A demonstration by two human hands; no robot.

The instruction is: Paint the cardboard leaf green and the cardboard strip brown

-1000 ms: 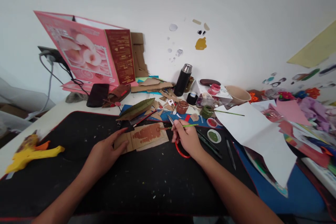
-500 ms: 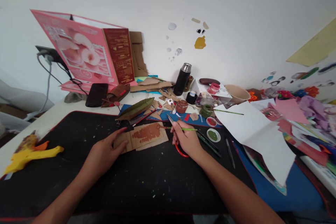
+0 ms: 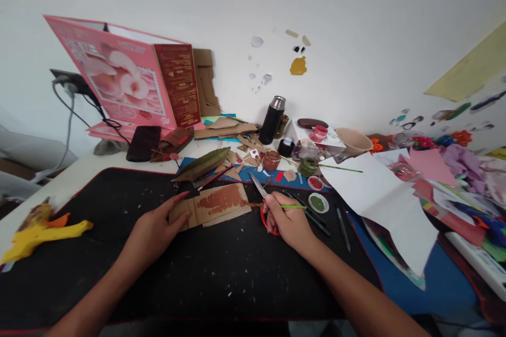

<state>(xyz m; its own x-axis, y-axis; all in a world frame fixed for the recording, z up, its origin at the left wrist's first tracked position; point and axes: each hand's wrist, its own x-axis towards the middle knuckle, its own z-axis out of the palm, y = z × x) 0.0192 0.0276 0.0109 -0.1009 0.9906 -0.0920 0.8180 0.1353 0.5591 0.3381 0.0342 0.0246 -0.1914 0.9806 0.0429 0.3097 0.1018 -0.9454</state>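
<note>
Your two bare hands are over a black mat [image 3: 221, 284]. Your left hand [image 3: 152, 231] is spread, thumb and fingers apart, resting on the left end of a flat cardboard piece [image 3: 233, 216] partly coated in brown paint. Your right hand [image 3: 290, 224] pinches a green paintbrush [image 3: 291, 207], its brown tip at the cardboard's right end. Red-handled scissors [image 3: 259, 186] crowd that side, partly hidden by your right hand; whether it grips them, I cannot tell. Farther left is a yellow glue gun [image 3: 51, 231]. To the right sit a green paint lid [image 3: 318, 202] and loose white paper [image 3: 379, 184]. Just beyond the cardboard, a large leaf [image 3: 203, 164] and a red brush [image 3: 215, 177] block the back edge. Behind are a brown paint jar [image 3: 271, 160], a green paint jar [image 3: 307, 167], a phone [image 3: 143, 143], a black flask [image 3: 272, 122] and a pink box [image 3: 122, 76].
</note>
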